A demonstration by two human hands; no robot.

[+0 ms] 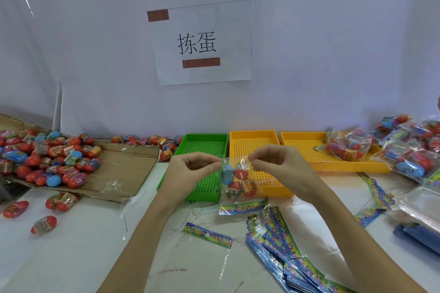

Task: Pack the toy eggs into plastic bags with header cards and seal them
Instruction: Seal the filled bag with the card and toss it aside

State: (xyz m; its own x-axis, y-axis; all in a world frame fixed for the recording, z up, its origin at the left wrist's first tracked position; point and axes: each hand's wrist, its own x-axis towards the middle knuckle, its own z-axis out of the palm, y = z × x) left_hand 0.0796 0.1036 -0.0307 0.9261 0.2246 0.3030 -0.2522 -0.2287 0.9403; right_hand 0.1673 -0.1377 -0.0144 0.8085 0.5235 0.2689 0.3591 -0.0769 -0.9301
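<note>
**Bag of eggs held open-end up over the trays**

We hold a clear bag (239,182) between both hands, above the seam where the green tray (202,147) meets the first yellow tray (253,144). Inside it we count about four toy eggs (240,173): a blue one at the left, red ones beside and below it. The bag hangs with its long axis upright, mouth at the top, and its printed header card (241,207) at the bottom, lying crosswise.

Our left hand (190,171) pinches the bag's top left corner between thumb and forefinger, the other fingers curled. Our right hand (278,164) pinches the top right edge the same way. The bag hangs just below and between the two hands.

The green tray and first yellow tray show only their perforated floors. The second yellow tray (307,140) holds a few packed bags (345,144), and a bigger heap of packed bags (414,147) lies to its right.

At the left, a flattened cardboard sheet (128,166) carries a pile of loose eggs (47,157); a few more sit on the table (71,245) near it and along the wall. Empty bags with cards (283,245) are stacked at the lower right, one single bag (209,238) lying apart from them. A paper sign (202,41) hangs on the wall.
</note>
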